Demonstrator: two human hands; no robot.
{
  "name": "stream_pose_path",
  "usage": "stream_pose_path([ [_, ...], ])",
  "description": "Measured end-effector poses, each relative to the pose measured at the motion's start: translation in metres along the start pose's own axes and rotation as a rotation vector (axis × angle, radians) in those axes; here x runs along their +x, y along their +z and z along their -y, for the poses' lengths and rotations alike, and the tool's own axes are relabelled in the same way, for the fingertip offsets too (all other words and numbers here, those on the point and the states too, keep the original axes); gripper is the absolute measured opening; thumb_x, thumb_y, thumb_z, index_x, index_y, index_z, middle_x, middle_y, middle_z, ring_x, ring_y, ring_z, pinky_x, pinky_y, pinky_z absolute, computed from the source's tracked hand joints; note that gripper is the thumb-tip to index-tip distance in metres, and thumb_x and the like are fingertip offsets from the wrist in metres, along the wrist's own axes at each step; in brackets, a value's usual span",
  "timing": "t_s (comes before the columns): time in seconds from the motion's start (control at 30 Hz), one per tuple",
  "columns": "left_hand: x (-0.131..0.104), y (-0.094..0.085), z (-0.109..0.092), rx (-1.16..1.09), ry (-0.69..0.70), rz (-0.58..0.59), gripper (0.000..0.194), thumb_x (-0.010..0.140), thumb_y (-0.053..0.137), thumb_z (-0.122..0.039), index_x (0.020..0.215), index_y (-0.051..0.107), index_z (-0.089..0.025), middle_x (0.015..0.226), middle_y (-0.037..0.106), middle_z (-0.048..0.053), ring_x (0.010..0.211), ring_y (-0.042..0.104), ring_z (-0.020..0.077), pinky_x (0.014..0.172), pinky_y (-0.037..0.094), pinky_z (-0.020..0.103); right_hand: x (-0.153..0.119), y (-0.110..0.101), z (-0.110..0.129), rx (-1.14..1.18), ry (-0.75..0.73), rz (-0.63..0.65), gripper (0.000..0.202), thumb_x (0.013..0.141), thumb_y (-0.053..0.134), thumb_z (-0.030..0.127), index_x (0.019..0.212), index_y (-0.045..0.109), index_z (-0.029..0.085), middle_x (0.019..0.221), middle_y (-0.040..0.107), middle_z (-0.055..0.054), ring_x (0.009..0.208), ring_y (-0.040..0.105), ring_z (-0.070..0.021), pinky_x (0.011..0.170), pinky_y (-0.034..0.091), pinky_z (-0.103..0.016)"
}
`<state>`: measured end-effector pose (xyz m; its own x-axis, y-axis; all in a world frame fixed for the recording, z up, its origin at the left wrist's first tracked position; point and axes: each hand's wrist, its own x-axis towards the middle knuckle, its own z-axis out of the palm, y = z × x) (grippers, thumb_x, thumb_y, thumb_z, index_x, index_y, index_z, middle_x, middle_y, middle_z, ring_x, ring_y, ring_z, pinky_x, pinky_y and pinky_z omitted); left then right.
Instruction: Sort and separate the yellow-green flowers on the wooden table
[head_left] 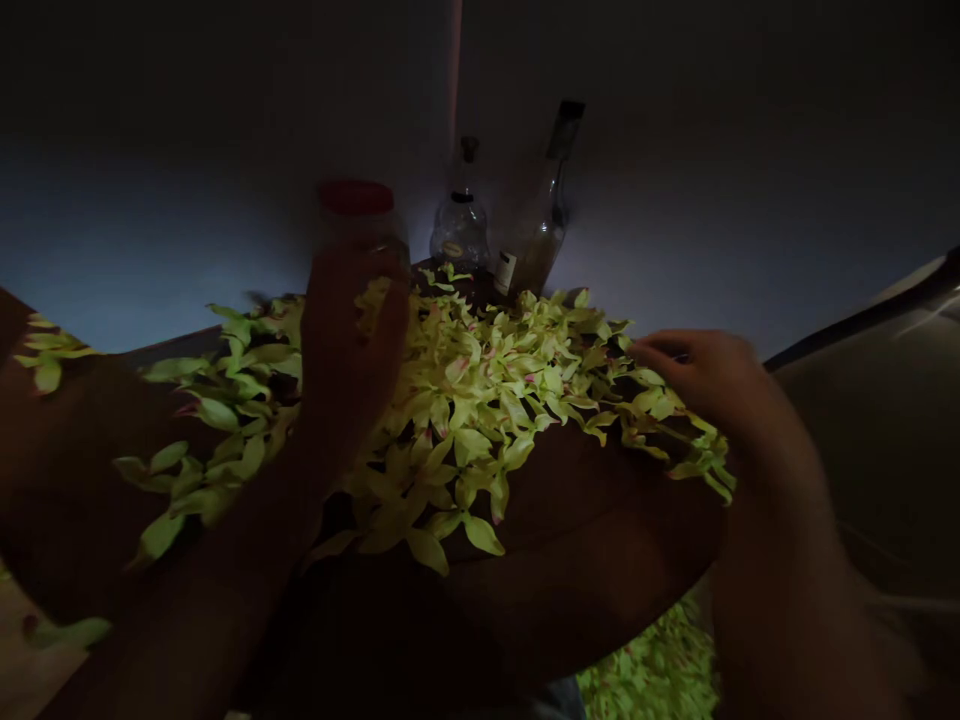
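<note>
Many pale yellow-green flowers (480, 380), some tinged pink, lie spread over a dark round-edged wooden surface (600, 520). My left hand (352, 340) is above the left part of the pile, in deep shadow. Its fingers are curled, and dim petals show between the thumb and fingers. My right hand (701, 375) is at the right edge of the pile, its fingers bent together with the tips among the flowers. What those fingertips hold, if anything, is hidden.
Behind the pile stand a red-lidded jar (356, 200), a clear rounded bottle (459, 235) and a taller leaning bottle (544, 235), close to the wall corner. More flowers (652, 665) lie lower down at the front right. A dark curved-edged object (885, 420) is at right.
</note>
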<state>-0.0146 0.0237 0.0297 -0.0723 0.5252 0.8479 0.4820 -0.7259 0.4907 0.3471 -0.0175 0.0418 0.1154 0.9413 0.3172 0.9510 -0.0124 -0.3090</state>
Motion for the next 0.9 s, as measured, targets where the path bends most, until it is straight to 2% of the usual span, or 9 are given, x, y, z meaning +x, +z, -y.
stream_pose_path([
  [0.07, -0.002, 0.001, -0.004, -0.006, 0.058, 0.029, 0.016, 0.090, 0.063, -0.015, 0.100, 0.069, -0.025, 0.121, 0.066, 0.008, 0.116, 0.063, 0.0254, 0.098, 0.052, 0.042, -0.001, 0.009, 0.001, -0.013, -0.092, 0.153, 0.028, 0.091, 0.061, 0.044, 0.096, 0.081, 0.025, 0.099, 0.080, -0.007, 0.084, 0.072, -0.0259, 0.074, 0.048, -0.037],
  [0.17, -0.005, 0.003, -0.007, 0.007, 0.109, 0.056, 0.017, 0.089, 0.062, -0.011, 0.101, 0.068, -0.021, 0.119, 0.066, 0.009, 0.116, 0.063, 0.0245, 0.104, 0.051, 0.041, 0.006, 0.030, 0.006, -0.070, -0.182, 0.227, 0.027, 0.092, 0.058, 0.036, 0.102, 0.079, 0.025, 0.106, 0.078, -0.007, 0.094, 0.071, -0.0282, 0.080, 0.048, -0.038],
  [0.3, -0.007, 0.006, -0.006, 0.030, 0.116, 0.087, 0.018, 0.087, 0.063, -0.011, 0.103, 0.068, -0.018, 0.120, 0.065, 0.011, 0.118, 0.062, 0.0261, 0.107, 0.050, 0.042, 0.015, 0.048, 0.000, -0.255, -0.156, 0.190, 0.031, 0.086, 0.065, 0.036, 0.114, 0.071, 0.023, 0.116, 0.072, -0.011, 0.105, 0.066, -0.0346, 0.084, 0.045, -0.042],
  [0.37, -0.008, 0.007, -0.005, 0.036, 0.115, 0.091, 0.016, 0.088, 0.063, -0.012, 0.102, 0.067, -0.017, 0.120, 0.065, 0.011, 0.118, 0.062, 0.0263, 0.108, 0.049, 0.041, 0.017, 0.051, -0.010, -0.238, -0.097, 0.134, 0.041, 0.082, 0.069, 0.038, 0.117, 0.065, 0.017, 0.118, 0.069, -0.015, 0.103, 0.064, -0.0334, 0.081, 0.045, -0.039],
  [0.43, -0.008, 0.007, -0.004, 0.041, 0.117, 0.083, 0.015, 0.088, 0.062, -0.013, 0.102, 0.067, -0.016, 0.119, 0.065, 0.011, 0.119, 0.061, 0.0260, 0.108, 0.049, 0.041, 0.017, 0.052, -0.020, -0.226, -0.078, 0.140, 0.040, 0.083, 0.068, 0.038, 0.114, 0.064, 0.013, 0.114, 0.069, -0.018, 0.100, 0.065, -0.0324, 0.078, 0.046, -0.038],
  [0.53, -0.008, 0.005, -0.004, 0.048, 0.098, 0.080, 0.017, 0.088, 0.061, -0.013, 0.103, 0.067, -0.017, 0.121, 0.065, 0.010, 0.119, 0.062, 0.0258, 0.108, 0.049, 0.041, 0.015, 0.054, -0.027, -0.240, -0.143, 0.230, 0.033, 0.088, 0.062, 0.034, 0.115, 0.071, 0.017, 0.119, 0.071, -0.015, 0.104, 0.066, -0.0324, 0.078, 0.046, -0.037],
  [0.63, -0.007, 0.004, -0.005, 0.060, 0.103, 0.085, 0.019, 0.087, 0.060, -0.013, 0.103, 0.067, -0.019, 0.122, 0.064, 0.009, 0.118, 0.062, 0.0263, 0.106, 0.050, 0.043, 0.016, 0.056, -0.022, -0.233, -0.193, 0.261, 0.030, 0.091, 0.057, 0.029, 0.114, 0.075, 0.023, 0.119, 0.074, -0.010, 0.103, 0.068, -0.0301, 0.080, 0.046, -0.037],
  [0.77, -0.008, 0.002, -0.010, 0.068, 0.035, 0.124, 0.016, 0.090, 0.058, -0.016, 0.102, 0.065, -0.025, 0.122, 0.063, 0.006, 0.120, 0.061, 0.0263, 0.097, 0.052, 0.042, 0.019, 0.052, -0.008, -0.269, -0.194, 0.198, 0.026, 0.092, 0.053, 0.025, 0.094, 0.079, 0.019, 0.100, 0.077, -0.014, 0.094, 0.070, -0.0307, 0.085, 0.047, -0.042],
  [0.9, -0.008, -0.001, -0.016, 0.070, -0.011, 0.137, 0.011, 0.093, 0.059, -0.024, 0.100, 0.065, -0.028, 0.122, 0.063, 0.006, 0.120, 0.059, 0.0261, 0.090, 0.051, 0.042, 0.020, 0.036, 0.007, -0.247, -0.134, -0.072, 0.031, 0.096, 0.049, 0.029, 0.104, 0.077, 0.018, 0.107, 0.076, -0.016, 0.101, 0.070, -0.0341, 0.089, 0.049, -0.048],
])
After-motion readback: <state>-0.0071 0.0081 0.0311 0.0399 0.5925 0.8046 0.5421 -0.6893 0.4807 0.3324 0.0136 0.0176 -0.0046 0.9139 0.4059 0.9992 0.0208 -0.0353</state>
